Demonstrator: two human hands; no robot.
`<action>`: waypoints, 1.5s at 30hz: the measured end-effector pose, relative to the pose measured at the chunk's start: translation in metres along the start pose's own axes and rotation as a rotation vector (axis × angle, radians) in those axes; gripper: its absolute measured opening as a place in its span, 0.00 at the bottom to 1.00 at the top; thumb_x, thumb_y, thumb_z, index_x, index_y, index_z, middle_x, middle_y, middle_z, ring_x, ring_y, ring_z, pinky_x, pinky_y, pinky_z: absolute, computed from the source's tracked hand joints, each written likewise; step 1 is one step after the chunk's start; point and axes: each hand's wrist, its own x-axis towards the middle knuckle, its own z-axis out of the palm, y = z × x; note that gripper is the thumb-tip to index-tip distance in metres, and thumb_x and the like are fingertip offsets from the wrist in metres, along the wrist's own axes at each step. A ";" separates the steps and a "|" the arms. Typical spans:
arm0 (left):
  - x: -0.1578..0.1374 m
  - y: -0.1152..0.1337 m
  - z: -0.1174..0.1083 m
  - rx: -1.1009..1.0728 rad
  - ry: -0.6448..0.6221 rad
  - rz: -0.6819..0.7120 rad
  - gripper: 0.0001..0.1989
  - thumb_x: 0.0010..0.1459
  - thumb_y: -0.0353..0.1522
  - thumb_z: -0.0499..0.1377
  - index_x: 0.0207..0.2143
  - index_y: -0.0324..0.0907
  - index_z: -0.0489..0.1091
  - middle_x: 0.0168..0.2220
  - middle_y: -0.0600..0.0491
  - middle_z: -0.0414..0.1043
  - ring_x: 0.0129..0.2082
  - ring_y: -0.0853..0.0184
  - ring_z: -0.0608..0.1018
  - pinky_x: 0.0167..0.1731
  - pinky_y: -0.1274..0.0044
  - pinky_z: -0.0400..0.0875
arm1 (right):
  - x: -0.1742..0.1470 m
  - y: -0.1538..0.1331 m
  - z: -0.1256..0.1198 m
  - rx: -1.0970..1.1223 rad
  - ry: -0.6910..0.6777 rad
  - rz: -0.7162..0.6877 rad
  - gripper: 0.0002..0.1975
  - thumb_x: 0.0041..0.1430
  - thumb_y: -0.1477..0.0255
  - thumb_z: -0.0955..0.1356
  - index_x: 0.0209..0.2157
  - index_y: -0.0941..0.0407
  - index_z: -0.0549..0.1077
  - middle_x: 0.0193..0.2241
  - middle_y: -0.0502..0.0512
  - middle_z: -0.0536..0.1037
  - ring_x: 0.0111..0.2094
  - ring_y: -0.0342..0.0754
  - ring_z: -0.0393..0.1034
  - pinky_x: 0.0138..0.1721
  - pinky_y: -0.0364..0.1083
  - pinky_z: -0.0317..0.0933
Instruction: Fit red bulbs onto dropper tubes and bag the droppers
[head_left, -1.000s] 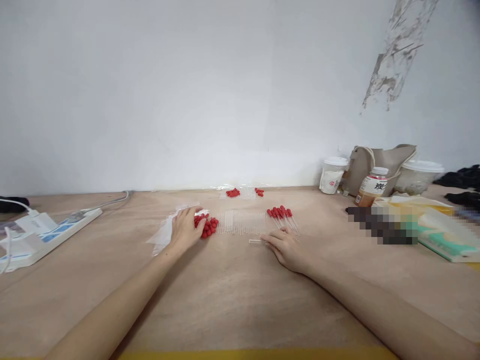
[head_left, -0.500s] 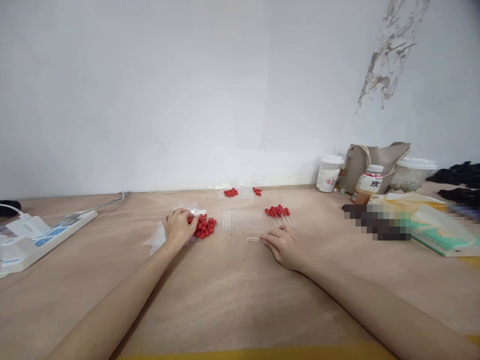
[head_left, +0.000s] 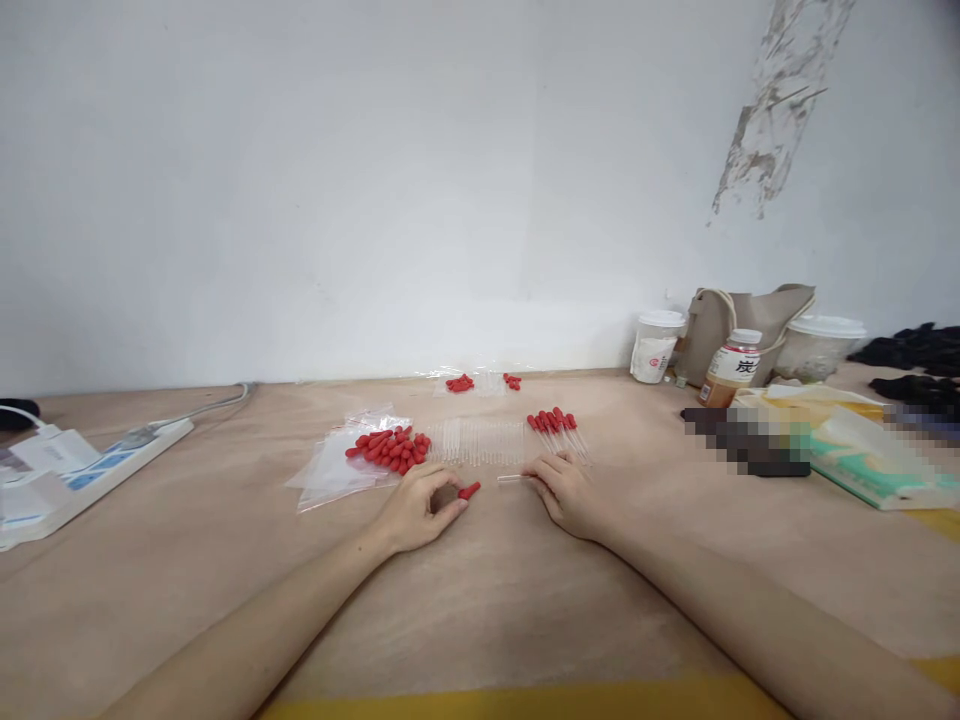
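Between the thumb and fingertips of my left hand (head_left: 420, 508) is a red rubber dropper bulb (head_left: 469, 491), its narrow end towards the right. My right hand (head_left: 568, 495) pinches a clear glass tube (head_left: 512, 479), which sticks out to the left, a short gap from the bulb. Left of centre, a heap of red bulbs (head_left: 390, 447) lies partly on clear plastic bags (head_left: 326, 470). A row of clear tubes (head_left: 480, 440) lies beyond my hands. Just past my right hand, several droppers (head_left: 556, 425) with red bulbs fitted on tubes lie side by side.
By the wall are more red bulbs in clear packaging (head_left: 480, 383). A white power strip (head_left: 112, 465) lies at the left. To the right stand a lidded cup (head_left: 658, 347), a drink bottle (head_left: 733, 368), a grey bag (head_left: 701, 335) and a green-and-white packet (head_left: 885, 460).
My left hand has come from the heap of bulbs towards the middle, bringing one red bulb near the tube. My right hand stays almost in place, still holding the tube.
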 end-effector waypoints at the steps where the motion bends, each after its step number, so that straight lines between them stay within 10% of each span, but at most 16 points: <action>1: 0.001 0.000 0.001 0.030 0.009 0.001 0.10 0.51 0.37 0.57 0.35 0.43 0.68 0.36 0.52 0.70 0.36 0.65 0.71 0.39 0.72 0.65 | 0.000 -0.001 -0.001 -0.001 -0.005 -0.007 0.09 0.60 0.75 0.56 0.35 0.56 0.67 0.31 0.55 0.73 0.33 0.45 0.65 0.38 0.46 0.52; 27: 0.009 0.020 0.012 0.100 0.003 0.016 0.05 0.59 0.31 0.50 0.33 0.44 0.64 0.33 0.57 0.72 0.38 0.68 0.71 0.54 0.64 0.42 | 0.003 -0.011 0.000 0.037 0.039 -0.062 0.08 0.59 0.75 0.58 0.35 0.56 0.67 0.31 0.52 0.74 0.32 0.42 0.65 0.40 0.46 0.49; 45: 0.009 0.015 0.013 0.112 -0.058 0.117 0.10 0.59 0.35 0.50 0.31 0.44 0.70 0.27 0.54 0.72 0.32 0.67 0.71 0.48 0.67 0.52 | 0.005 -0.008 0.003 0.032 0.023 -0.099 0.10 0.57 0.76 0.60 0.34 0.53 0.72 0.30 0.49 0.75 0.29 0.40 0.66 0.39 0.47 0.45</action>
